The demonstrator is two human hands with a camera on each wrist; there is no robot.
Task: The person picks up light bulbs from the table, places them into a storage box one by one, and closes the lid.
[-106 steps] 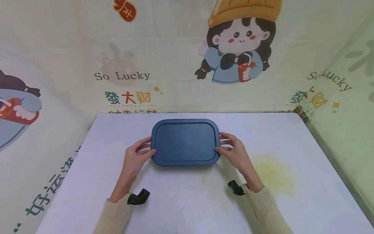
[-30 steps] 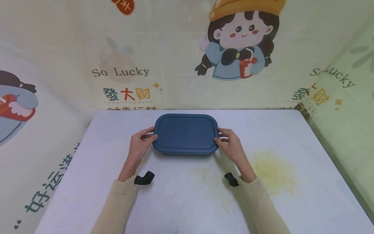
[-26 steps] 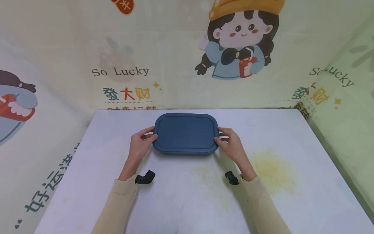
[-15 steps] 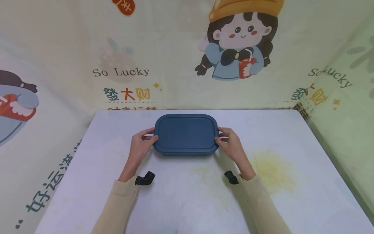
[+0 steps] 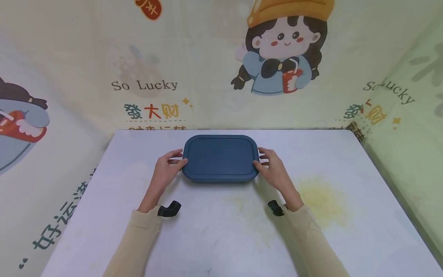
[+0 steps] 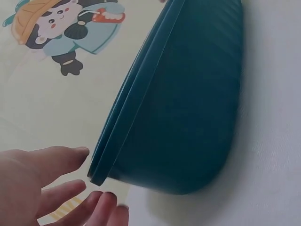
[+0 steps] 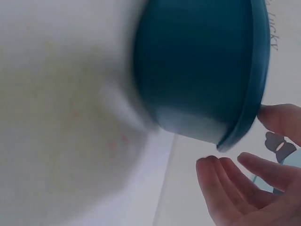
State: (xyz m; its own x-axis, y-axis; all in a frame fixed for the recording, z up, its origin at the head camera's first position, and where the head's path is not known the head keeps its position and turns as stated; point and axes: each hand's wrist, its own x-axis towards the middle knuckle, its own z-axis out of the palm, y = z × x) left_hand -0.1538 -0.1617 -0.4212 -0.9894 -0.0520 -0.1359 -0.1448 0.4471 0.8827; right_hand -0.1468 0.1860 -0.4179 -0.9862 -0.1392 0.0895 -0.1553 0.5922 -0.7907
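A dark blue lidded food container [image 5: 220,159] with rounded corners stands upright near the back of the white table, its lid on top. My left hand [image 5: 165,169] is at its left end, the thumb right at the lid's rim. In the left wrist view the fingers [image 6: 77,207] are spread and stand off the container's wall. At the right end is my right hand [image 5: 273,169], thumb on the lid's edge. The right wrist view shows the other fingers [image 7: 225,183] apart from the wall, below the rim.
The white table [image 5: 221,238] reaches back to a printed cloth backdrop [image 5: 207,69], which also rises at both sides. A yellowish stain [image 5: 322,202] marks the tabletop to the right. Each wrist carries a small black camera [image 5: 169,209].
Since the earliest frame the container has moved back and down onto the table, both hands with it. In the last half second the fingers of both hands have loosened from its ends.
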